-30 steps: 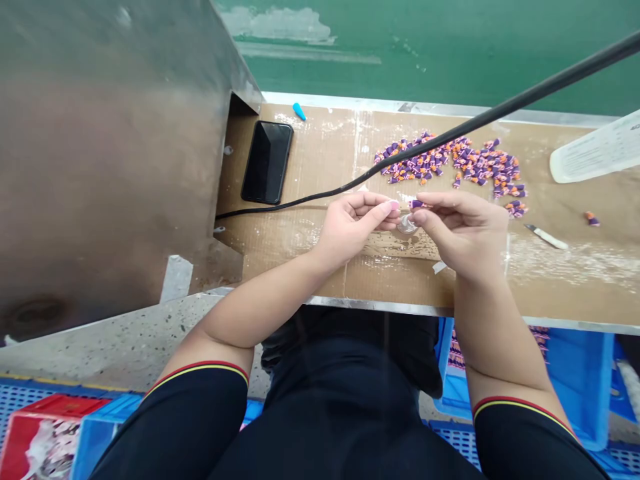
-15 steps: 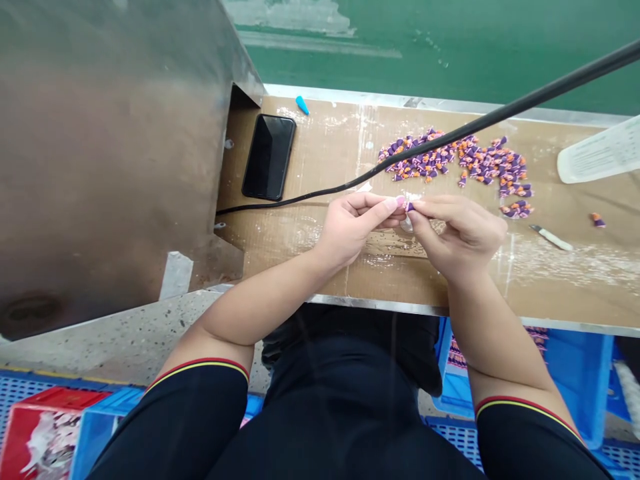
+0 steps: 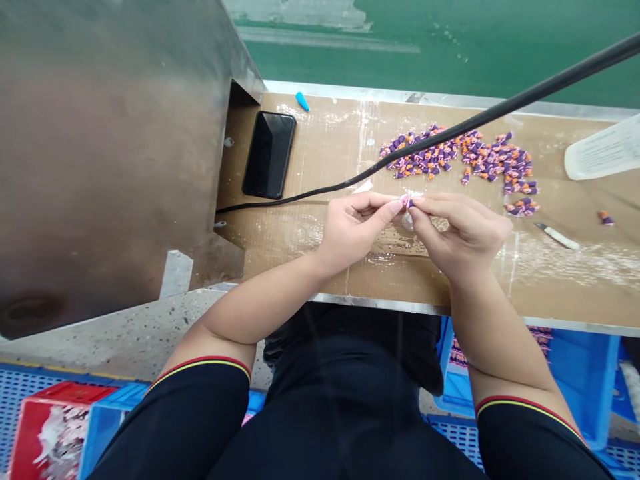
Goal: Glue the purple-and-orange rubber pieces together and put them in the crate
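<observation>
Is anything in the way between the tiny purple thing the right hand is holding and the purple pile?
Nothing visible stands between the purple piece and the near edge of the pile. A black cable crosses its left part in this view, and might get in the way there.

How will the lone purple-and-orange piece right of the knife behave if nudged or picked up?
The lone piece is probably very light, being tiny beside the right hand. Its outline looks somewhat tapered, so a nudge may swivel it or roll it unevenly. Too small in view to tell whether it is soft or rigid.
</observation>
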`<state>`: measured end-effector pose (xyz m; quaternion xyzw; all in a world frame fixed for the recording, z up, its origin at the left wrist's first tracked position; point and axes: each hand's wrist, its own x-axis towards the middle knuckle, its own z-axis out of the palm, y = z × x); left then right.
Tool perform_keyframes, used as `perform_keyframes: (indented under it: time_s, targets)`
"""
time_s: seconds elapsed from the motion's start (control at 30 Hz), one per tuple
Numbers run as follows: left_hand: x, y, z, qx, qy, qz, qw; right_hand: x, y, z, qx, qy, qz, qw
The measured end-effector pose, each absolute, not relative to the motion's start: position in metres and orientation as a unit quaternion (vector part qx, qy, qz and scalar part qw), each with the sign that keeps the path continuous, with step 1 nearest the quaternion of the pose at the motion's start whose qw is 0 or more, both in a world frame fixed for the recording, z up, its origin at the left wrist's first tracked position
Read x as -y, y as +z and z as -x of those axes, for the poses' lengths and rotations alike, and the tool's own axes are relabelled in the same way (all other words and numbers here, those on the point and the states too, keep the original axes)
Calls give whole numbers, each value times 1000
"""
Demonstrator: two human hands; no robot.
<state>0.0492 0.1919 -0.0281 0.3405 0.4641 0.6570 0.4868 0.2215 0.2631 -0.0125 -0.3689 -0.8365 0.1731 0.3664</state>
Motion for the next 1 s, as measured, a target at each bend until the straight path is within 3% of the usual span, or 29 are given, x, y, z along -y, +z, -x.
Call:
perform_keyframes:
  time_s: [0.53,1.0]
  targets:
    - [-189,-46,-53,-430,705,-488,285,-249,-20,-213,827,71,311,464]
    - [-182,-40,-57,-403,696,-399,441,-249,-13,-212,819,102,269,497]
